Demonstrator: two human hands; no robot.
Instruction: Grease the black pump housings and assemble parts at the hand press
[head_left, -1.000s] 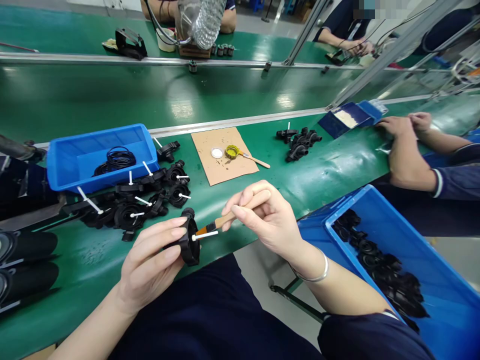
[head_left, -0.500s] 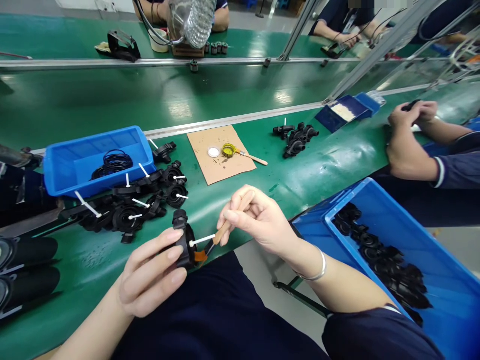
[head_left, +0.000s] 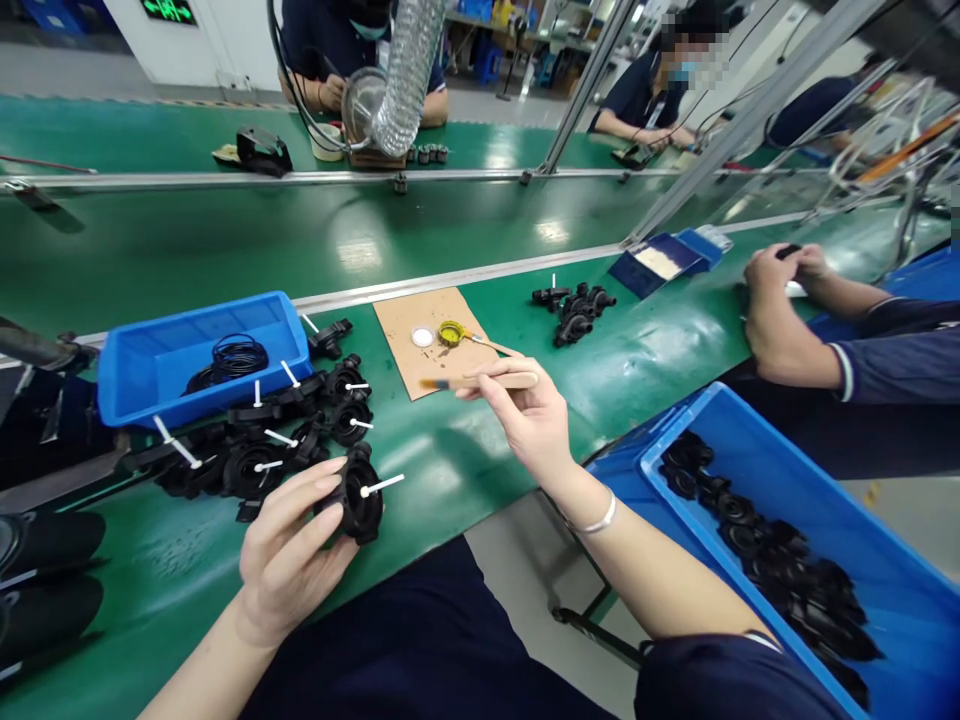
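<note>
Near the table's front edge, my left hand (head_left: 296, 550) is closed around a round black plastic housing (head_left: 363, 505). A white pin (head_left: 384, 485) sticks out of the housing's open side, pointing right. My right hand (head_left: 525, 415) grips a small wooden-handled brush (head_left: 491, 381), its bristles pointing left over a piece of cardboard (head_left: 405, 365). On that cardboard are a yellow-rimmed cap (head_left: 451, 334) with yellowish contents and a small white disc (head_left: 422, 337). A second brush (head_left: 491, 343) leans with its tip at the cap; my right hand hides part of its handle.
Black housings with white pins (head_left: 259, 465) crowd the left, beside a blue tray (head_left: 135, 392) of black rings. More black parts (head_left: 576, 318) lie right of the cardboard. A deep blue bin (head_left: 750, 455) stands at the right, near a co-worker's arm (head_left: 795, 340).
The brush has left the black housing. My right hand has raised it up and away, turning its bristles left. The housing has moved slightly left, and the view has tilted up.
</note>
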